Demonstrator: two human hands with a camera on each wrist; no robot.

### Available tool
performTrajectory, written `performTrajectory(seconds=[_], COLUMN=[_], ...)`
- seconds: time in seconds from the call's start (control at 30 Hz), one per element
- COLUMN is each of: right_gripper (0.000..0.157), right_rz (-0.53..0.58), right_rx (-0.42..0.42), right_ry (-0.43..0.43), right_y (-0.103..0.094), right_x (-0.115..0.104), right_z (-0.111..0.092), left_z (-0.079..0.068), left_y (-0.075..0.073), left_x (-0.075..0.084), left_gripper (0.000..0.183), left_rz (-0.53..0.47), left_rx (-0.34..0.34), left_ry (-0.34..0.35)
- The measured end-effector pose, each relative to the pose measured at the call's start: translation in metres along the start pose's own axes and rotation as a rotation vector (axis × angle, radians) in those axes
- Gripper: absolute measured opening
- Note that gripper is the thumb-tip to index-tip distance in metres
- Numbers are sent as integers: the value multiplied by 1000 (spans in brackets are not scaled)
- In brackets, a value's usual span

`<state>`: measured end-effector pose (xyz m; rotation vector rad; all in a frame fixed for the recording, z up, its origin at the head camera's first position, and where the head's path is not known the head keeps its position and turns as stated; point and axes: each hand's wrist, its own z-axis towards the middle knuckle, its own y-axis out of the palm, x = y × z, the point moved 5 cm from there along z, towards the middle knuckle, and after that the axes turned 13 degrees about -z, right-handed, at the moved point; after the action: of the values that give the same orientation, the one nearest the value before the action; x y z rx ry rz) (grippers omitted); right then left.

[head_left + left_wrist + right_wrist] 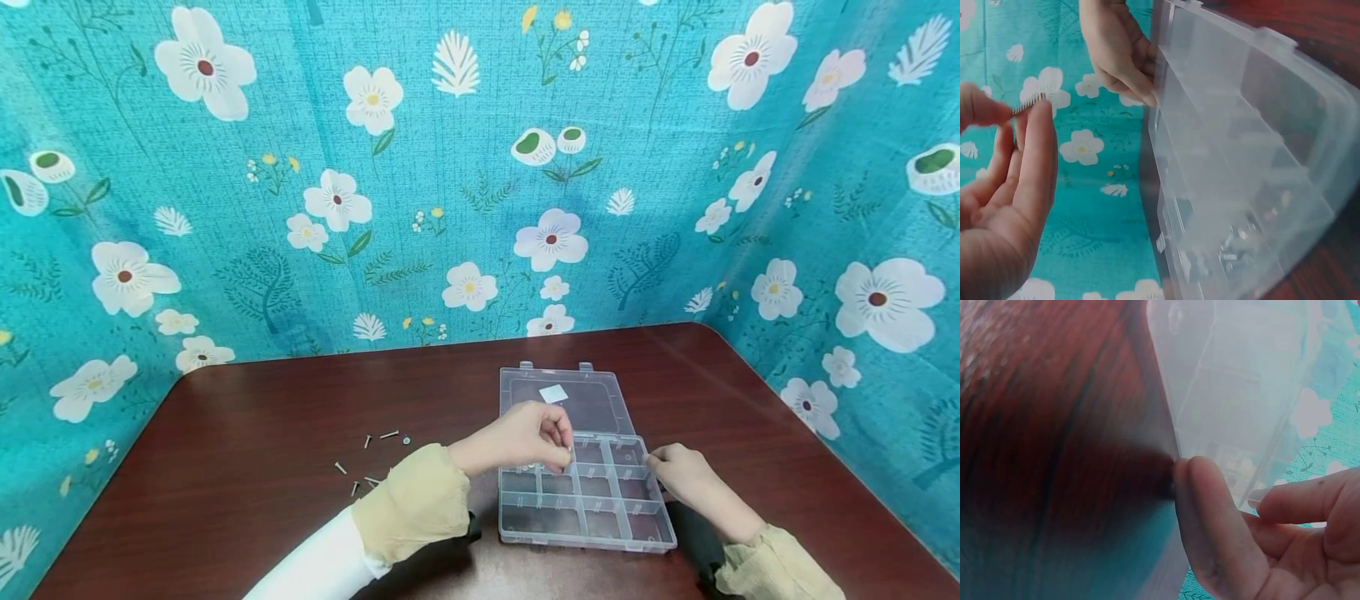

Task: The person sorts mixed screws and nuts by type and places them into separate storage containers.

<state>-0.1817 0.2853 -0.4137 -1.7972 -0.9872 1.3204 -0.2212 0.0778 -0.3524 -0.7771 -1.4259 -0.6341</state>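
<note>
Over the middle compartments of a clear plastic organizer box [585, 543], my left hand [532, 437] pinches a small threaded screw [1029, 105] between thumb and fingertips. The box lies with its lid [592, 408] folded back and a white label [553, 393] on it. Small metal parts [1235, 240] sit in a compartment, showing in the left wrist view. At the box's right side, my right hand [684, 475] grips the edge. In the right wrist view its thumb and fingers [1213, 506] close on the plastic wall.
Several loose screws [389, 434] and a small round metal piece [407, 440] lie scattered left of the box, some near the left sleeve [420, 500]. The dark wood table [247, 467] is bordered by a blue floral curtain [420, 183] behind and at the right.
</note>
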Motion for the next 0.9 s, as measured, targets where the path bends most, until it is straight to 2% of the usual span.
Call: performTrajectory(seconds=[0.13, 0.3, 0.6, 0.73, 0.9], right_gripper=[34, 35, 35, 34, 34], right_rz=[1, 4, -5, -6, -20], right_rx=[-9, -18, -12, -9, -12], right_ry=[8, 8, 15, 22, 18], right_y=[0, 0, -1, 0, -1], right_x=[1, 1, 2, 1, 0], right_z=[0, 1, 2, 2, 2], left_z=[10, 21, 44, 50, 45], left_y=[-1, 0, 3, 2, -1], left_x=[1, -1, -12, -15, -13], left_gripper=[9, 8, 5, 5, 6], left_rz=[-73, -88, 42, 168, 345], left_rx=[109, 169, 225, 246, 243], left_ry=[6, 9, -3, -22, -38])
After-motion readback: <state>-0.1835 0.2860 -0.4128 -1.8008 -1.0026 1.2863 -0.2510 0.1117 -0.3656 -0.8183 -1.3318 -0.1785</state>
